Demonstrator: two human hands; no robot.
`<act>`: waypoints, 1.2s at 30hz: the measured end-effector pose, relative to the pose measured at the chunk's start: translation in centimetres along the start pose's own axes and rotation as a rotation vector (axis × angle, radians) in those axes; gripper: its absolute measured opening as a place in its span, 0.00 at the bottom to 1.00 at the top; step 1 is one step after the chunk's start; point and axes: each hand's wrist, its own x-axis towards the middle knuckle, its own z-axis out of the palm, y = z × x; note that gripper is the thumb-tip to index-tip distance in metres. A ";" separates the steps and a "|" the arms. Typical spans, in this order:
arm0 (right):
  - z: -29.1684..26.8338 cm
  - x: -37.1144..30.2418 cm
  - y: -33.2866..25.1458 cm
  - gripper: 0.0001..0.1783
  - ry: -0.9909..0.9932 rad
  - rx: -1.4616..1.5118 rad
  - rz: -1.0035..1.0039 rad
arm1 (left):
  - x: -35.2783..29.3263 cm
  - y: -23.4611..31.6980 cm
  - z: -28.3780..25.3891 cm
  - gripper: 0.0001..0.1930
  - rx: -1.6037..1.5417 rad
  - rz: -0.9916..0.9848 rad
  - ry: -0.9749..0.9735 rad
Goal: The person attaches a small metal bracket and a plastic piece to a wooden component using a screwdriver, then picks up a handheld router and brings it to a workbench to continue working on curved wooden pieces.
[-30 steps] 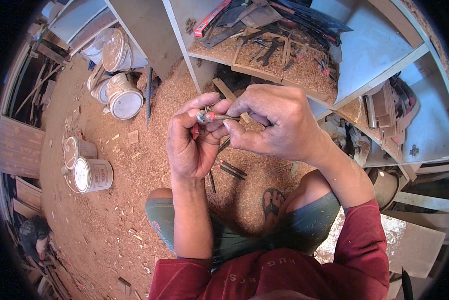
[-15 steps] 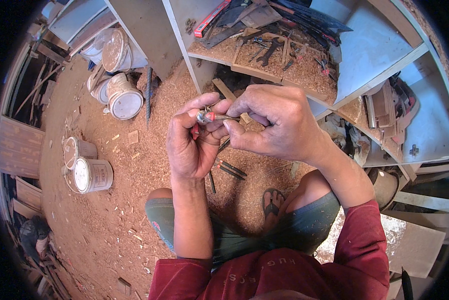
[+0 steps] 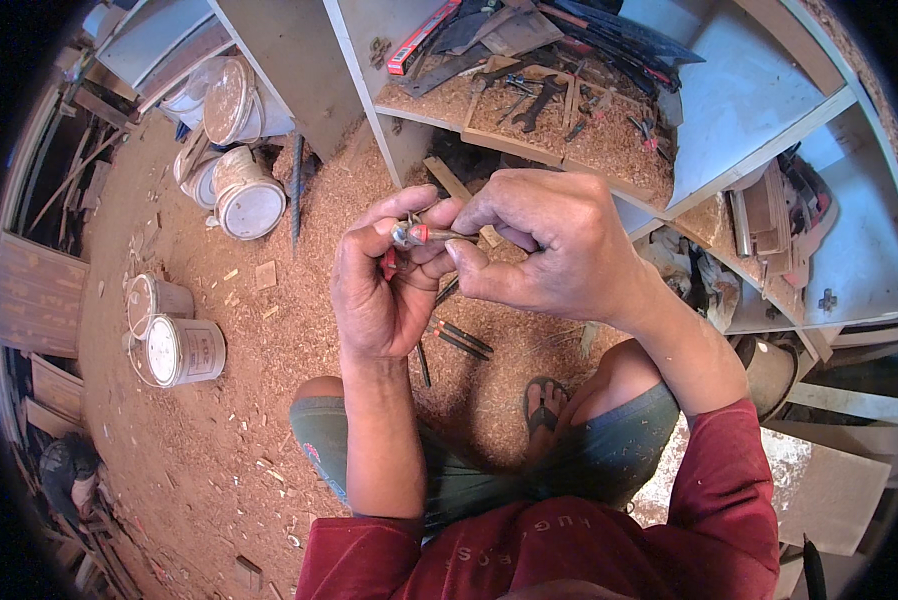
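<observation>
Both hands meet in front of me over the shavings-covered ground. What looks like a router bit (image 3: pixel 421 234), with a silvery head, a red body and a metal shank, lies between them. My left hand (image 3: pixel 384 290) is closed round its head end, palm turned up. A second red piece (image 3: pixel 388 264) shows against that palm; its kind I cannot make out. Thumb and forefinger of my right hand (image 3: pixel 554 240) pinch the shank from the right. Below the hands, dark slim sticks with orange parts (image 3: pixel 461 340) lie on the ground.
A shelf (image 3: pixel 609 165) ahead holds wrenches (image 3: pixel 542 103), small tools and wood shavings. White buckets (image 3: pixel 186 351) stand at the left, others (image 3: pixel 252 207) farther off. A dark twisted rod (image 3: pixel 297 190) leans near the cabinet panel. Another person (image 3: pixel 67 470) is at the far left.
The bit has turned or shifted very slightly in my fingers. Both hands otherwise keep their places and grips.
</observation>
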 end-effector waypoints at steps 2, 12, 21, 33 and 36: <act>0.1 0.0 0.0 0.09 0.003 -0.003 0.001 | 0.0 0.1 0.0 0.21 0.006 0.001 0.013; -0.1 0.0 0.0 0.09 -0.003 -0.013 0.002 | 0.1 -0.1 -0.1 0.21 -0.008 0.003 -0.015; 0.0 0.0 0.1 0.08 0.003 0.002 -0.003 | 0.0 -0.1 -0.1 0.21 0.014 0.003 0.006; 0.0 0.0 0.1 0.10 -0.002 0.001 0.001 | 0.0 -0.1 0.3 0.20 0.011 -0.005 0.042; 0.0 0.0 0.1 0.10 -0.002 0.006 0.005 | 0.0 -0.1 0.3 0.21 0.002 -0.005 0.032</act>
